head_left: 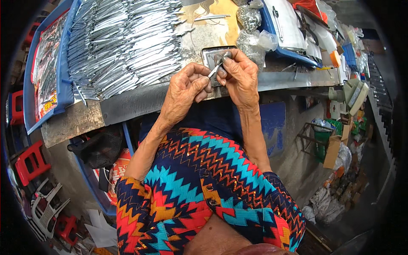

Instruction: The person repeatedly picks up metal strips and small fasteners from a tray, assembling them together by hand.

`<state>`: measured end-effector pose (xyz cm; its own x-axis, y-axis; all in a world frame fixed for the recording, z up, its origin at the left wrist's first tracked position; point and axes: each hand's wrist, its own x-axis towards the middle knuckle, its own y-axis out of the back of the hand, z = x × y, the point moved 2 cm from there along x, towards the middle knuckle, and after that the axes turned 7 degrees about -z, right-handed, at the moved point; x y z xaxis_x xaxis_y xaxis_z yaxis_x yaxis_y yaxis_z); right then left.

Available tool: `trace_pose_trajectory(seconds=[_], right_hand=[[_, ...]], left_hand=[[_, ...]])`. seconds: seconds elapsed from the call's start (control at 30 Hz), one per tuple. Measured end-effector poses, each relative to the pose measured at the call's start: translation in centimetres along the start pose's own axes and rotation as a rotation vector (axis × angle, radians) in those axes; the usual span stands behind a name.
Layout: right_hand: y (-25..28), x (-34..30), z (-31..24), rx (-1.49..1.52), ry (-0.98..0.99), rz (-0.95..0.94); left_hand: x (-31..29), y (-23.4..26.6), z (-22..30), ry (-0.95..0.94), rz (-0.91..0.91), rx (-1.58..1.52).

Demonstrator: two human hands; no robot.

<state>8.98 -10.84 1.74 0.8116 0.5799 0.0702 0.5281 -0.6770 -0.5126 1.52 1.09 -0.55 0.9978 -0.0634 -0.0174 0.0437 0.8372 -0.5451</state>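
In front of my body, my left hand is closed, its thumb and fingertips pinching one end of a slim silver metal piece. My right hand is closed at the piece's other end, the fingertips nearly meeting those of the left. Whatever small part sits between the right fingertips is mostly hidden. Just beneath both hands lies a small dark rectangular metal tray at the bench's front edge. A wide heap of thin silver metal pieces spreads over the bench to the left of my hands.
A blue tray with more metal pieces stands at far left. Another blue tray at right holds pliers and white sheets. Clear plastic bags lie beside it. Below left are a blue bin and a red stool.
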Motion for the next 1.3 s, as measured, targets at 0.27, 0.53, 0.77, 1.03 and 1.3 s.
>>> trace_pose_trajectory(seconds=[0.27, 0.53, 0.77, 1.03, 1.3], right_hand=[[1.1, -0.3, 0.0, -0.013, -0.095, -0.088], [1.3, -1.6, 0.1, -0.265, -0.043, 0.038], [2.0, -3.9, 0.4, -0.351, -0.075, 0.064], [2.5, -6.1, -0.1, -0.095, -0.134, 0.124], [2.9, -6.9, 0.2, -0.163, -0.155, 0.091]], left_hand=[[-0.3, -0.1, 0.1, 0.008, 0.001, 0.133], [-0.7, -0.5, -0.7, 0.033, 0.045, 0.320], [-1.2, -1.2, -1.0, 0.055, 0.004, 0.637], [-1.5, -2.5, -0.9, -0.046, -0.097, 0.696], [-2.5, -2.0, -1.1, -0.159, -0.164, 0.818]])
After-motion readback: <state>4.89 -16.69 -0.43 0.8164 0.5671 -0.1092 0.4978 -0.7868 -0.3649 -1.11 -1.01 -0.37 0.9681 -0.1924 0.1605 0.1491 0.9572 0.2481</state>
